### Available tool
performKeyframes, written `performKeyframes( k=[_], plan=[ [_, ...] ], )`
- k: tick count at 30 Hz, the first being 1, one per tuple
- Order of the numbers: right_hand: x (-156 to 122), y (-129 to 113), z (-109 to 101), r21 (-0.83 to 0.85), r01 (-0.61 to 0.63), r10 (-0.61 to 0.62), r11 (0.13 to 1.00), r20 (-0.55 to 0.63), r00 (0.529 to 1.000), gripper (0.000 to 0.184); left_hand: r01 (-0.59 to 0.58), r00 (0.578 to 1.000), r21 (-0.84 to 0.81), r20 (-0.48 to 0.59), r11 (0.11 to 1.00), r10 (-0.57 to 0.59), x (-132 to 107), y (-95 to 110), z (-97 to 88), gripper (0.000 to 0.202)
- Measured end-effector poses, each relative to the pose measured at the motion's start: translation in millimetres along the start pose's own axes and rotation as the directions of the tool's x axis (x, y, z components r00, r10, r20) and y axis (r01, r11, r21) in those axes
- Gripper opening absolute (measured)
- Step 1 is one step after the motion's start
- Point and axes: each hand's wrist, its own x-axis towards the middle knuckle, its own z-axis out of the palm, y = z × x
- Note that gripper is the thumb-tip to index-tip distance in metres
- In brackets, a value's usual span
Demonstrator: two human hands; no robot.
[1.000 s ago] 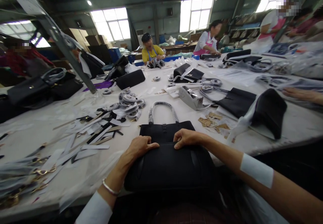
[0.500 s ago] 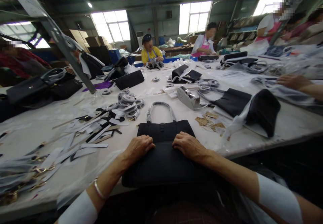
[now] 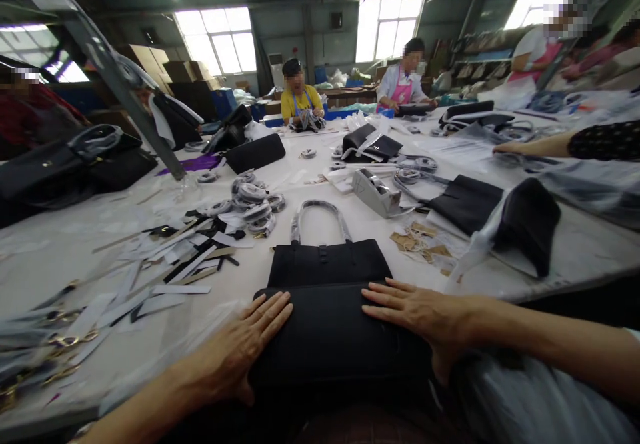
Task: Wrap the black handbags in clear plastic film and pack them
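Observation:
A black handbag (image 3: 325, 331) lies at the table's near edge, directly before me. Its top handle (image 3: 321, 209), wrapped in clear plastic, points away from me, and a small strap tab shows at the middle below it. My left hand (image 3: 245, 344) rests on the bag's left side, fingers stretched over the black surface and thumb lower down near the side edge. On the right side lies my right hand (image 3: 415, 311), its fingers spread flat and its thumb down along the edge. Neither hand grasps anything. The bag's lower end is dark and hard to make out.
Left are loose strips (image 3: 175, 264), plastic-wrapped coiled straps (image 3: 253, 204) and straps with gold clasps (image 3: 65, 341). A tape dispenser (image 3: 375, 194), brown tags (image 3: 423, 241) and another black bag (image 3: 525, 224) lie right. A co-worker's arm (image 3: 540, 145) reaches in; others work across the table.
Both my hands have moved from curled fingers at the bag's fold outward and nearer to me, now lying flat along its sides. The co-worker's arm at right reaches farther over the table.

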Motion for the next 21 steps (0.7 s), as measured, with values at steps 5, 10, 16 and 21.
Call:
performKeyframes(
  k=[5, 10, 16, 21],
  plan=[
    [-13, 8, 27, -0.081, 0.031, -0.044, 0.996, -0.162, 0.986, 0.094, -0.084, 0.993, -0.006, -0.078, 0.996, 0.083, -4, -7, -3.8, 0.117],
    [-20, 16, 37, -0.025, 0.032, -0.038, 0.999, -0.290, 0.956, 0.084, -0.112, 0.989, -0.132, -0.112, 0.985, 0.098, -13, -17, -6.6, 0.118],
    [-18, 17, 30, 0.129, -0.017, 0.062, 0.991, -0.347, 0.936, 0.075, -0.056, 0.985, -0.371, -0.172, 0.927, -0.009, -14, -28, -24.6, 0.091],
    [-9, 24, 17, 0.305, -0.104, 0.234, 0.947, -0.432, 0.871, 0.066, 0.002, 0.951, -0.575, -0.253, 0.818, -0.180, 3, -31, -48.3, 0.058]
  ],
)
